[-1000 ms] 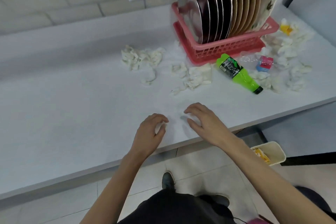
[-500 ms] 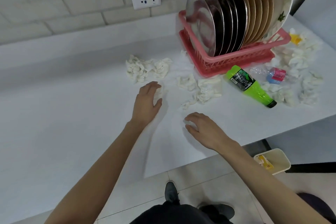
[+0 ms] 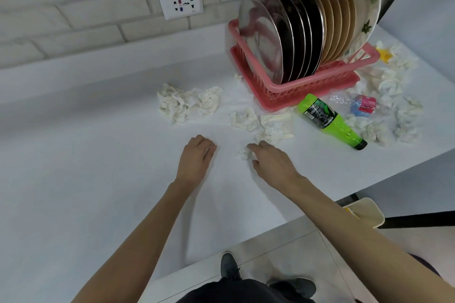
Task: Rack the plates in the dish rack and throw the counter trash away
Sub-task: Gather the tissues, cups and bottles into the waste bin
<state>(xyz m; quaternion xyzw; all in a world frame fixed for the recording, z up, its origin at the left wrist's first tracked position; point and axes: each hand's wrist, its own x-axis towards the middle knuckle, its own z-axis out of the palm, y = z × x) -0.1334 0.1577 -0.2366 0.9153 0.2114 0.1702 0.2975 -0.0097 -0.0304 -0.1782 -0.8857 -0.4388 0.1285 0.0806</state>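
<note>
and the left hand (image 3: 197, 158) sat low on the white counter (image 3: 86, 167), fingers curled in tight, a white scrap (image 3: 208, 149) peeking out from under them. the right hand (image 3: 272, 163) was near it, forefinger and thumb hooked round a small tissue wad (image 3: 242, 153) lying on the counter. up at the back right, the pink dish rack (image 3: 307, 86) stood full. the plates (image 3: 307, 29) were all upright on edge: steel in front, dark ones next, tan ones behind, a leaf-patterned one last. trash lay all round it. a green bottle (image 3: 330, 120) was on its side just in front of the rack, a crushed clear bottle (image 3: 357, 104) with a pink label to its right. loose tissue clumps (image 3: 187, 103) sat left of the rack, with more at the far right. down on the floor, below the counter edge, stood a cream bin (image 3: 369, 209).
</note>
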